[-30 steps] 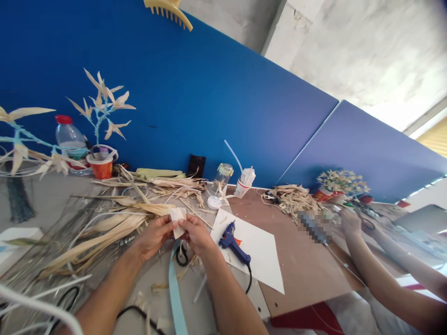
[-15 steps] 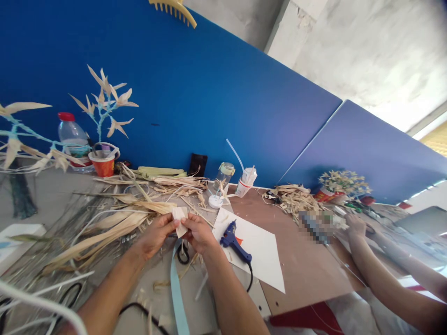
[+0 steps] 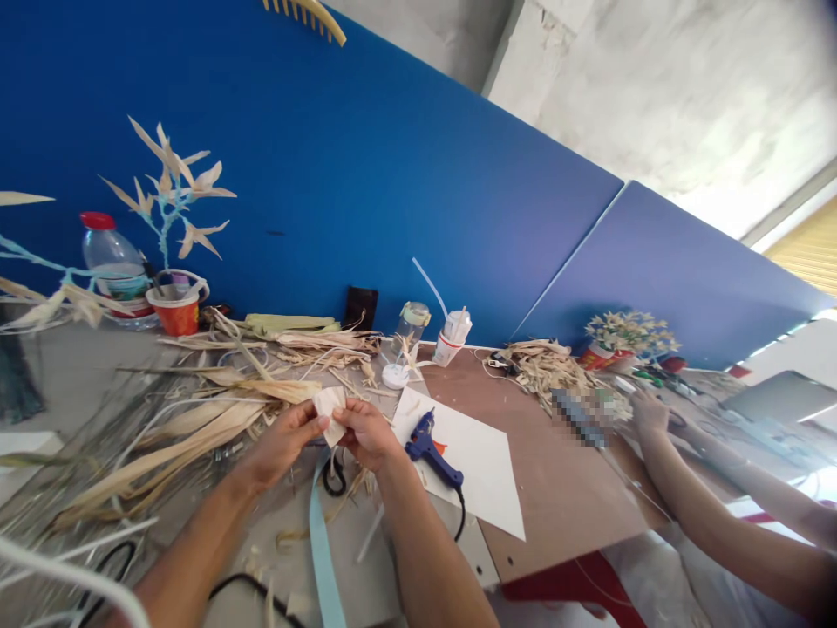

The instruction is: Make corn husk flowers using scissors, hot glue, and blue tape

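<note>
Between my two hands is a small pale piece of corn husk (image 3: 329, 408), held up over the table. My left hand (image 3: 297, 433) pinches its left side with thumb and fingers. On its right edge, my right hand (image 3: 364, 429) has its thumb and fingers closed. Just below hangs a light blue ribbon (image 3: 319, 532), beside a black loop (image 3: 334, 478). Long dried husks (image 3: 189, 445) lie spread to the left of my hands. A blue glue gun (image 3: 432, 452) rests on a white sheet (image 3: 487, 471) to the right.
A red paper cup (image 3: 175, 311) with a husk-flower branch and a red-capped bottle (image 3: 111, 257) stand back left. A glass jar (image 3: 413, 323) and white cup (image 3: 451, 338) stand against the blue partition (image 3: 366, 174). At right, a co-worker's hand (image 3: 649, 414) is near a husk pile (image 3: 542, 371).
The view has shifted slightly, so everything sits a little further left. Both my hands still hold the husk piece, with its tilt barely altered. The co-worker's arms stay at the right.
</note>
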A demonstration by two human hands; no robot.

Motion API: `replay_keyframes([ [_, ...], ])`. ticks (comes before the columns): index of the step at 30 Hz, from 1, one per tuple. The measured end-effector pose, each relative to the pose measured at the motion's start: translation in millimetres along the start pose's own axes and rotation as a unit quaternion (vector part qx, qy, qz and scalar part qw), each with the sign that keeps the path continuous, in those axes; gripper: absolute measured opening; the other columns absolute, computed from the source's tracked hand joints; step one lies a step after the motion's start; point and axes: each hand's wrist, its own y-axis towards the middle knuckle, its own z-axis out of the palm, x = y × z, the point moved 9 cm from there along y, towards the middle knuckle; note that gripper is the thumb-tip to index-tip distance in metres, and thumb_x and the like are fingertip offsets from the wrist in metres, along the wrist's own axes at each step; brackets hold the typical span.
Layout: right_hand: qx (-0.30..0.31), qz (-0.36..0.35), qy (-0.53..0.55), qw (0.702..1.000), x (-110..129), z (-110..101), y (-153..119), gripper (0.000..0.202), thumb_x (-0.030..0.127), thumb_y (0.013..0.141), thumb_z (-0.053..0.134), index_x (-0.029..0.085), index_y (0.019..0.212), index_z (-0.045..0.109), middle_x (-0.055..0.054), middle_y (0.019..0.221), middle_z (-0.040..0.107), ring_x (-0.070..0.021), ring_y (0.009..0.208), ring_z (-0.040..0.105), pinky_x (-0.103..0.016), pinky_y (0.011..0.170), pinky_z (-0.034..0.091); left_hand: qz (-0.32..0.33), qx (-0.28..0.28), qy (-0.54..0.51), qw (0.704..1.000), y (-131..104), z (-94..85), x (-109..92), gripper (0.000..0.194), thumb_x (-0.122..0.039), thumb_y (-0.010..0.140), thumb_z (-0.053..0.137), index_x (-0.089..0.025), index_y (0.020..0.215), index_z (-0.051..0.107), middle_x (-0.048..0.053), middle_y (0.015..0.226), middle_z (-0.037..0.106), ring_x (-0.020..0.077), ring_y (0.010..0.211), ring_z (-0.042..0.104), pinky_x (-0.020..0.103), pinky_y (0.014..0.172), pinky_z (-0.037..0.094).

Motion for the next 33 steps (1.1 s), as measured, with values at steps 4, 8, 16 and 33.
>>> replay_keyframes([
  [4, -0.001, -0.018, -0.007, 1.0, 3, 1, -1, 0.032, 0.037, 0.055, 0.08, 0.015, 0.068, 0.063, 0.005, 0.053, 0.054, -0.006, 0.045, 0.044, -0.018, 0.044, 0.034, -0.02, -0.035, -0.003, 0.999, -1, 0.0, -3, 0.031, -0.033, 0.066, 0.078, -0.017, 0.093, 0.074, 0.006, 0.086, 0.073, 0.0207, 0.078, 0.063, 0.032, 0.079, 0.047],
  [8, -0.009, -0.004, -0.007, 1.0, 0, 2, -2, 0.029, 0.035, 0.057, 0.079, 0.015, 0.067, 0.061, 0.005, 0.052, 0.053, -0.0061, 0.045, 0.045, -0.018, 0.045, 0.035, -0.03, -0.019, -0.036, 0.999, -3, 2.1, 0, 0.031, -0.032, 0.067, 0.077, -0.018, 0.095, 0.074, 0.007, 0.087, 0.073, 0.0203, 0.075, 0.063, 0.031, 0.073, 0.046],
  [16, -0.031, 0.003, 0.003, 1.0, 0, -2, -2, 0.03, 0.033, 0.058, 0.08, 0.017, 0.059, 0.054, 0.008, 0.043, 0.045, -0.0052, 0.039, 0.036, -0.018, 0.04, 0.03, -0.017, 0.001, -0.031, 0.999, 0, -3.0, 5, 0.031, -0.032, 0.069, 0.076, -0.019, 0.097, 0.073, 0.007, 0.091, 0.072, 0.0212, 0.082, 0.062, 0.032, 0.08, 0.045],
  [33, -0.18, -0.094, 0.057, 0.977, 37, -73, 4, 0.036, 0.032, 0.061, 0.072, 0.022, 0.06, 0.038, 0.012, 0.042, 0.032, -0.0039, 0.035, 0.024, -0.019, 0.039, 0.025, -0.006, -0.039, -0.173, 0.984, -5, -6.9, -20, 0.021, -0.031, 0.067, 0.078, -0.018, 0.073, 0.063, 0.003, 0.082, 0.063, 0.0171, 0.079, 0.057, 0.034, 0.083, 0.047],
])
